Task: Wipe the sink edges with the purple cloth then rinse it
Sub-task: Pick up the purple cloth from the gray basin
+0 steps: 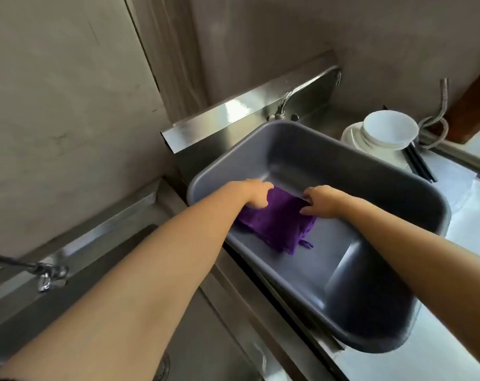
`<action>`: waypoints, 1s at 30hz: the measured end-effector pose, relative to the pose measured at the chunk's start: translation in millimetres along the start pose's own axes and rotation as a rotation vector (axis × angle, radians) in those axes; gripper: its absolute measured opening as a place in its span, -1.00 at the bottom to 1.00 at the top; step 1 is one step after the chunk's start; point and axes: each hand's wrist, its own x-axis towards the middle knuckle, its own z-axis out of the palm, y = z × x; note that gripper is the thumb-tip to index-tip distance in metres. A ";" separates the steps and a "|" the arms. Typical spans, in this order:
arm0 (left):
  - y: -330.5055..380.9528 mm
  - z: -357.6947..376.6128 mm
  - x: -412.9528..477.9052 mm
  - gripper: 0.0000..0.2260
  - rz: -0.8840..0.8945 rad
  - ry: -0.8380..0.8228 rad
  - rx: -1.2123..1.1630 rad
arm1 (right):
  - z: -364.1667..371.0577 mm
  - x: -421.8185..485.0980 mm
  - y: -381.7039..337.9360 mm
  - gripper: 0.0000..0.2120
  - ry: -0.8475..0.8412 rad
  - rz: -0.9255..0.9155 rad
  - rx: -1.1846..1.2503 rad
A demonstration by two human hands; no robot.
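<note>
Head view: purple cloth (277, 224) inside grey basin (315, 149); left hand (256, 195), right hand (322, 200) gripping its upper corners.

A deep purple plush cloth (277, 218) lies in a plain dark grey plastic basin (343, 166); glossy white ceramic bowls (385, 130), black chopsticks (420, 166), silver steel surface (466, 215).

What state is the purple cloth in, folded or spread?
Folded: the purple cloth lies in stacked layers inside the gray basin, left hand and right hand each gripping its far edge.
</note>
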 end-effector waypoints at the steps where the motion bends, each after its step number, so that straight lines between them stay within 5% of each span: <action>1: 1.9 0.2 1.7 -0.44 -0.009 -0.002 -0.003 | 2.2 2.1 0.6 -0.54 0.019 0.025 0.008; 8: 9.4 5.8 14.7 -0.35 -0.060 0.099 -0.018 | 12.8 7.9 -10.4 -0.69 0.108 0.151 0.037; 15: 9.0 -5.8 6.9 -0.71 -0.051 0.222 0.054 | -4.5 4.3 -4.6 -0.76 0.156 0.135 0.405; 20: 1.7 -27.3 -19.1 -0.54 -0.015 0.257 -0.072 | -31.7 -11.3 5.5 -0.77 0.192 0.099 0.487; 25: 0.0 -44.1 -60.8 -0.70 0.143 0.243 -0.567 | -67.5 -34.5 2.3 -0.80 0.218 0.054 0.662; 30: -2.9 -59.4 -107.6 -0.67 0.212 0.397 -1.001 | -103.7 -63.5 -18.9 -0.88 0.246 -0.064 0.944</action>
